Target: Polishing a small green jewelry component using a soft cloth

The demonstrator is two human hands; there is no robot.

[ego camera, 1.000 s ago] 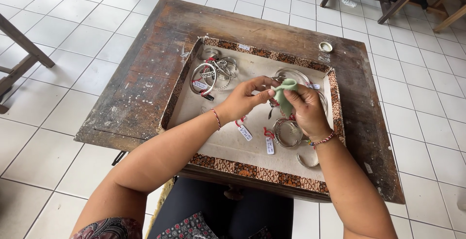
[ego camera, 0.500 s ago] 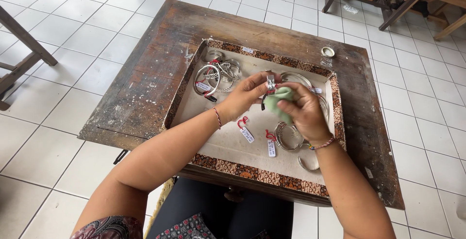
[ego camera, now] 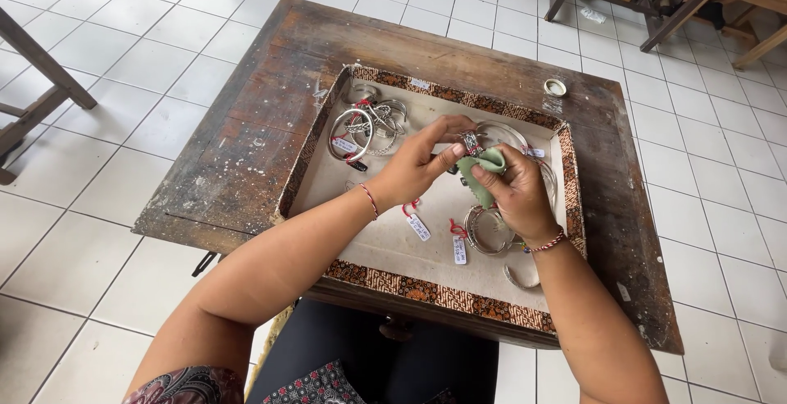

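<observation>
One tray point(ego camera: 328, 146) sits on one wooden table point(ego camera: 246, 125). Two hands work above it, one left hand point(ego camera: 414, 170) and one right hand point(ego camera: 516, 199), with one green cloth point(ego camera: 485, 166) between them. Two white price tags point(ego camera: 420, 226) lie loose near the tray's front edge. One small round cap point(ego camera: 557, 86) sits by the table's far edge. The heaped bracelets point(ego camera: 369, 125) are too tangled to count.

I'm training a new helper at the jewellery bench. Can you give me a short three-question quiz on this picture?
1. True or false: the right hand holds a green cloth.
2. Which hand pinches the silver piece by the cloth? A) left hand B) right hand
3. Fill in: the bangles lie in a ___ with a patterned rim on the wooden table.

Key: 1 true; 2 A; 3 tray
</observation>
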